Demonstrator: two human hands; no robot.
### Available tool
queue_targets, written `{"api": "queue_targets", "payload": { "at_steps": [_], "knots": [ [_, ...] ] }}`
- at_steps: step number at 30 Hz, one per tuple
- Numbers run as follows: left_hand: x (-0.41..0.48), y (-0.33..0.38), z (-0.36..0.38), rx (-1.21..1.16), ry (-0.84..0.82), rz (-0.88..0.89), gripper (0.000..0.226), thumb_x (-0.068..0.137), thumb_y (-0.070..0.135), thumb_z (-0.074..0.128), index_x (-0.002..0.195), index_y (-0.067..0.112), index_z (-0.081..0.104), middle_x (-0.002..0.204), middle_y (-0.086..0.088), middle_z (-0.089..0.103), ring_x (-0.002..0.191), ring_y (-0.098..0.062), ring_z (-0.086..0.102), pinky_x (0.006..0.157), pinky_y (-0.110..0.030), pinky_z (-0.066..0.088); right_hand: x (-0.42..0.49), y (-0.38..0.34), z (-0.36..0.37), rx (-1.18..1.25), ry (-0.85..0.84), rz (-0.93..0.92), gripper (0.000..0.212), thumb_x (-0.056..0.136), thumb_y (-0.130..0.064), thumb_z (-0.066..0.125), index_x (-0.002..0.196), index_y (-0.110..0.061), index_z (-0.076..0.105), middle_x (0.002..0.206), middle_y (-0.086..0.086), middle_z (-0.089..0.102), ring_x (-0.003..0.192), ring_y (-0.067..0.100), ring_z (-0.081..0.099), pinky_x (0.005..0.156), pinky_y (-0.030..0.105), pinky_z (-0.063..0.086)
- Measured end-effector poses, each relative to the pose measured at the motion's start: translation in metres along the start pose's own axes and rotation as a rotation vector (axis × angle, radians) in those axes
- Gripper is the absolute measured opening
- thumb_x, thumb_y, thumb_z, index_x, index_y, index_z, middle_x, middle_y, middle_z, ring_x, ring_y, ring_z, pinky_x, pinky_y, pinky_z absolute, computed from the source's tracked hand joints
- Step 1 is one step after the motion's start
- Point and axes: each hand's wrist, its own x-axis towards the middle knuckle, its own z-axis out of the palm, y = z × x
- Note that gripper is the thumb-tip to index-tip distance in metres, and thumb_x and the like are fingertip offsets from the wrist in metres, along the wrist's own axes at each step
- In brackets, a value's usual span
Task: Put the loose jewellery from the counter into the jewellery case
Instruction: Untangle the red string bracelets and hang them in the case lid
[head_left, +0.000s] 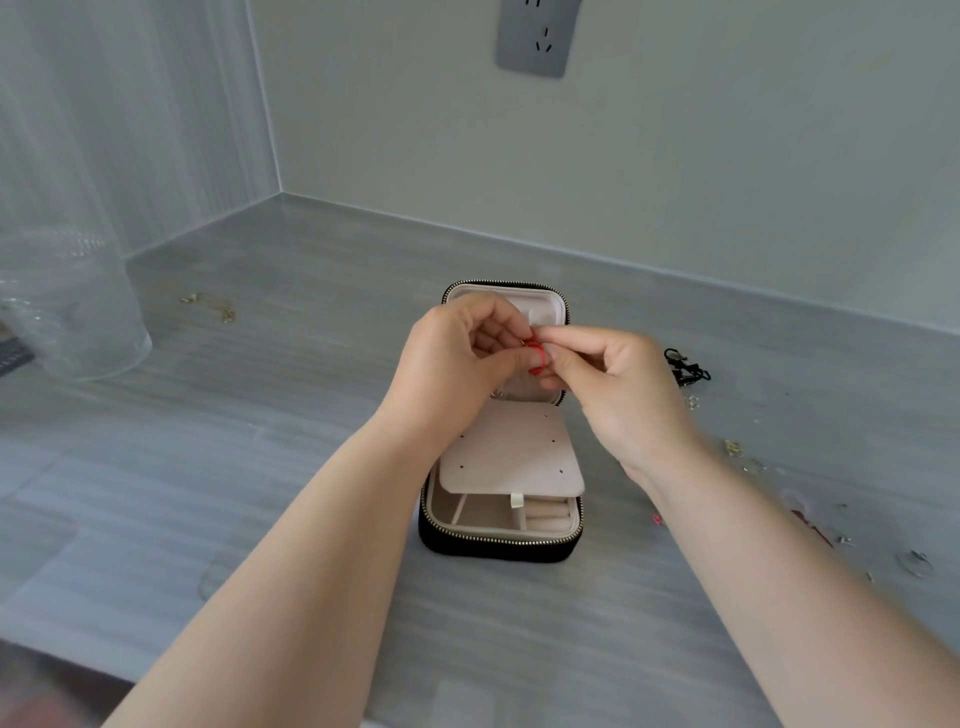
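Both hands, left (457, 358) and right (618, 389), share a fingertip grip pinching a small red ring (535, 358) just above the open jewellery case (501, 540) on the counter (311, 519); it looks light, stiff and easily dropped, best held by its band

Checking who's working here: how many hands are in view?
2: left hand and right hand, meeting over the open case, both pinching a small red piece.
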Motion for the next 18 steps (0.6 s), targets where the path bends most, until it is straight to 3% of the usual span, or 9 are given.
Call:
{"api": "queue_targets", "payload": {
  "at_steps": [3,6,9,14,18],
  "knots": [
    [0.000,0.000,0.000,-0.024,0.042,-0.003,0.023,0.070,0.002,0.076,0.067,0.019,0.060,0.076,-0.011,0.067,0.068,-0.023,0.061,0.063,-0.028,0.050,-0.002,0.000,-0.003,0.099,-0.105,0.042,0.047,0.087,0.012,0.048,0.087,-0.032,0.066,0.075,-0.025,0.069,0.074,-0.006,0.066,0.073,0.007,0.047],
    [0.000,-0.001,0.000,-0.007,0.053,-0.024,0.022,0.071,0.003,0.076,0.065,0.020,0.061,0.073,-0.007,0.068,0.063,-0.012,0.059,0.057,-0.019,0.046,-0.004,0.001,-0.004,0.096,-0.188,0.019,0.034,0.080,0.007,0.062,0.097,-0.021,0.070,0.088,-0.003,0.074,0.085,0.007,0.069,0.080,0.013,0.049],
    [-0.001,0.000,0.000,-0.004,0.041,-0.053,0.018,0.071,0.006,0.076,0.066,0.019,0.065,0.067,0.000,0.067,0.057,-0.003,0.058,0.056,-0.015,0.045,-0.002,0.003,-0.002,0.027,-0.102,-0.040,0.028,0.073,0.000,0.073,0.099,-0.010,0.071,0.095,0.009,0.072,0.087,0.016,0.070,0.084,0.022,0.053],
    [-0.003,0.007,-0.001,-0.080,0.015,-0.089,0.006,0.075,0.003,0.072,0.074,0.008,0.069,0.060,0.007,0.063,0.043,0.006,0.050,0.047,-0.005,0.034,0.002,0.008,0.002,-0.064,0.023,-0.133,0.038,0.072,0.001,0.074,0.086,-0.034,0.068,0.084,-0.009,0.067,0.072,-0.001,0.066,0.074,0.017,0.052],
    [-0.003,0.007,-0.004,-0.107,-0.013,-0.104,0.011,0.079,0.002,0.068,0.078,0.013,0.070,0.076,0.003,0.070,0.058,0.005,0.060,0.058,-0.007,0.043,0.004,0.010,0.000,-0.076,0.062,-0.149,0.033,0.075,-0.001,0.072,0.100,-0.023,0.067,0.090,-0.017,0.068,0.080,-0.001,0.064,0.081,0.021,0.052]
  ]
}}
